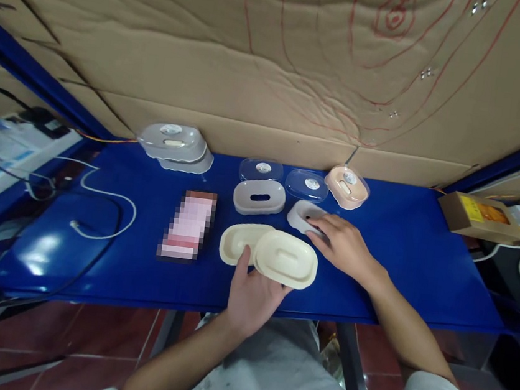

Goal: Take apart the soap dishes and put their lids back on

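Observation:
My left hand [257,298] is closed on two cream oval plastic trays [286,259], which look like soap dish parts. They overlap, with the thumb over the left one and the other fingers underneath. My right hand [347,245] grips the near rim of a light grey oval soap dish base [299,215] on the table, partly covering it. To its left lies another grey base [259,198] with a dark slot in its floor. Behind these, two clear lids [307,185] with round stickers rest on the table.
On the blue table [403,255], a peach soap dish [348,187] with a clear lid stands at the back right. Stacked grey soap dishes [174,143] stand back left. A pixelated phone [188,224] lies left of the trays. A white cable [119,194] curls at left; cardboard [210,58] rises behind.

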Tool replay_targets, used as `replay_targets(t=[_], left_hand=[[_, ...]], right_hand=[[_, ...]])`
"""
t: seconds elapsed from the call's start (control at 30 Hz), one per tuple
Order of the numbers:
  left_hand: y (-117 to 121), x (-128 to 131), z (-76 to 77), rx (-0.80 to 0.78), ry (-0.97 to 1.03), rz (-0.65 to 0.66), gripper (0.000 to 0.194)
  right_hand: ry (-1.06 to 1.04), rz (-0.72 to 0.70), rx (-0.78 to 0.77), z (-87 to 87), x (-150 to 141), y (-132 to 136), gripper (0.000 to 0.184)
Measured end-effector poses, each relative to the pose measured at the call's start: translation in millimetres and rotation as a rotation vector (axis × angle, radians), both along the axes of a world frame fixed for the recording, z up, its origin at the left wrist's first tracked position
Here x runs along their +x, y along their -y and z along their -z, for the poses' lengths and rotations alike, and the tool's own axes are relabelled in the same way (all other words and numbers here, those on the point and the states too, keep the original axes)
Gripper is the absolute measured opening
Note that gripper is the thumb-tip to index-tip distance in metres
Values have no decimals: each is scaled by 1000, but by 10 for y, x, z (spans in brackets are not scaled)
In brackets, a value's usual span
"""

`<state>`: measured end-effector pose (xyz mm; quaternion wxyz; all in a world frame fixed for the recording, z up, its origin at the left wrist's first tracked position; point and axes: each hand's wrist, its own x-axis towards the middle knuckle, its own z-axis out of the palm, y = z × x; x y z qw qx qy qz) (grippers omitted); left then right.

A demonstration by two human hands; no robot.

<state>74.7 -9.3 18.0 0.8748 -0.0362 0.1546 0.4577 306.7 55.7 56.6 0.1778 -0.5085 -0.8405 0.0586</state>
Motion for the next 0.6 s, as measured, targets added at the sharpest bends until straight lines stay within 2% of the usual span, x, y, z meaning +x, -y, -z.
replay_targets(t=[0.1, 0.2, 0.3, 0.37, 0.4, 0.47, 0.53, 0.6], left_hand=[[-72, 74, -42, 2, -69, -84, 49], [-132, 117, -43, 17, -95, -112, 48], [-163, 113, -15, 30, -136, -119, 40], [-166, 93, 9, 44, -181, -109, 38], [-163, 82, 20, 50, -198, -105, 39], [-155, 62, 34, 53, -212, -112, 43], [-150, 47, 34, 49, -222, -124, 45], [-151, 39, 21, 31, -236, -137, 45]], right_hand=[[-174, -108, 80, -67, -211, 191, 32], [-186, -296, 118, -65, -360, 343, 30], [-158, -401, 91, -31, -367, 355, 33], [-196, -433, 53, -1, -290, 262, 36], [-225, -408, 39, 23, -235, 187, 38], [-257, -243, 35, 102, -110, -5, 44], [-196, -25, 35, 219, 9, -212, 53], [-77, 70, 4, 341, 103, -381, 62]])
